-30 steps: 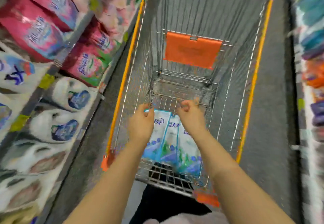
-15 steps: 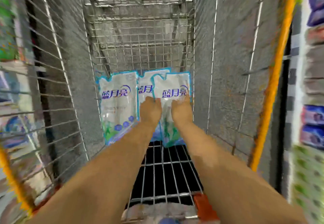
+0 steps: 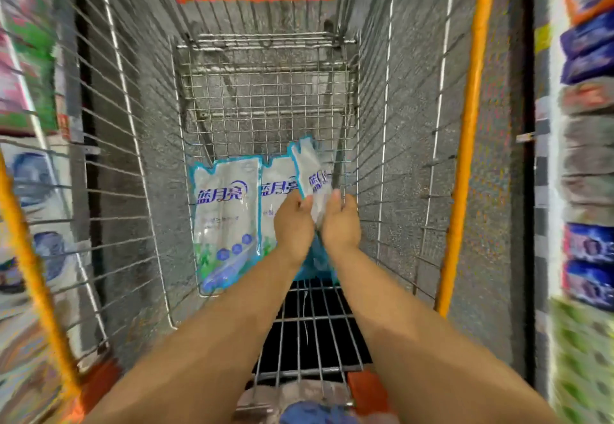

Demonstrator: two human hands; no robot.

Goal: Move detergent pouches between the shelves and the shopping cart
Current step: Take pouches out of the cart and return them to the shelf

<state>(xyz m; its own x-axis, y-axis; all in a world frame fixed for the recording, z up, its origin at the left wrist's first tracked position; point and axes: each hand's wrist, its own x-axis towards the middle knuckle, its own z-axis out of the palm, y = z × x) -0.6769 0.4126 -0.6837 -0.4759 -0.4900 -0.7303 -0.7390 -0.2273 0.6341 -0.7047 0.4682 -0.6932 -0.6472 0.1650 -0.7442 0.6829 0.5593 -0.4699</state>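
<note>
Grip: left hand (image 3: pixel 294 224) and right hand (image 3: pixel 340 221) both curled on the rightmost detergent pouch (image 3: pixel 312 171), tilted up off the shopping cart (image 3: pixel 265 91) floor, beside two flat pouches (image 3: pixel 226 217). Looks like pickup; next: lift clear, carry to shelves (image 3: pixel 542 164).

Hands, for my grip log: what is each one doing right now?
Left hand: grips the raised pouch by its left edge.
Right hand: grips the same pouch.

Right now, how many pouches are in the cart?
3: left pouch lies flat; middle pouch sits behind the left hand; right pouch is gripped by that hand and the right hand. More may hide underneath.
</note>
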